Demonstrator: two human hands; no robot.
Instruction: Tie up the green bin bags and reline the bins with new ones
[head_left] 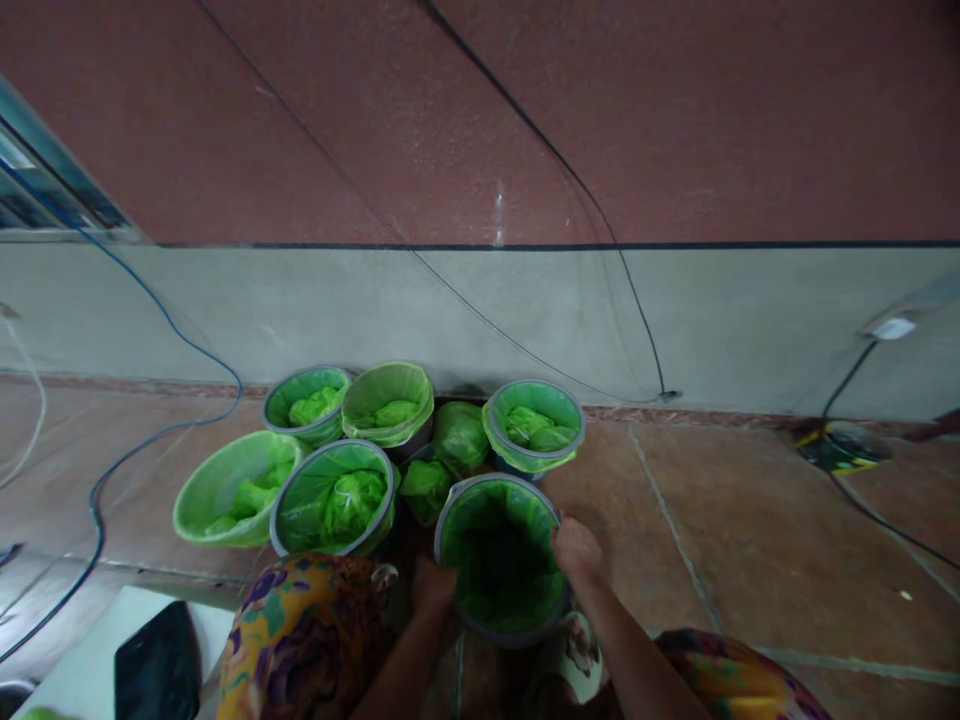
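Note:
A grey bucket (501, 560) lined with a green plastic bag stands on the floor right in front of me. My left hand (432, 586) grips its left rim, fingers curled over the edge. My right hand (576, 548) is closed on its right rim and the bag's edge. Behind it stand several more green-lined buckets (334, 498), most with bunched green bags inside. Two loose green bags (459, 436) lie between them.
A grey and maroon wall (480, 300) rises just behind the buckets, with black and blue cables (135, 440) running down it onto the tiled floor. A round yellow-black object (841, 446) sits at the right. My floral-clothed knees (315, 640) frame the near bucket.

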